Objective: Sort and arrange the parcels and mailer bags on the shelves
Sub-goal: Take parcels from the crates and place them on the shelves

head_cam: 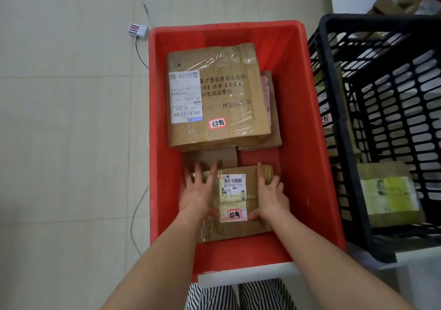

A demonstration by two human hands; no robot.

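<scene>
While the left hand (pixel 199 191) lies spread flat on the small taped parcel (pixel 235 202) and the right hand (pixel 269 191) clasps its other edge, it sits low in the red crate (pixel 310 142). Slick tape could let it slide into the big box (pixel 214 97) beyond.

Even, diffuse indoor light fills the wide-angle overhead view, with no hard-edged shadows on the pale floor tiles (pixel 66 142). Soft shade gathers inside the red crate (pixel 307 142) along its walls at the centre of the frame. Clear tape on the large cardboard parcel (pixel 214 95) throws white glare at upper centre, washing out part of its print. Straight lines bow toward the edges, most plainly at the black lattice crate (pixel 334 118) on the right. The upper right corner is soft and smeared; the forearms at the bottom blur slightly.
</scene>
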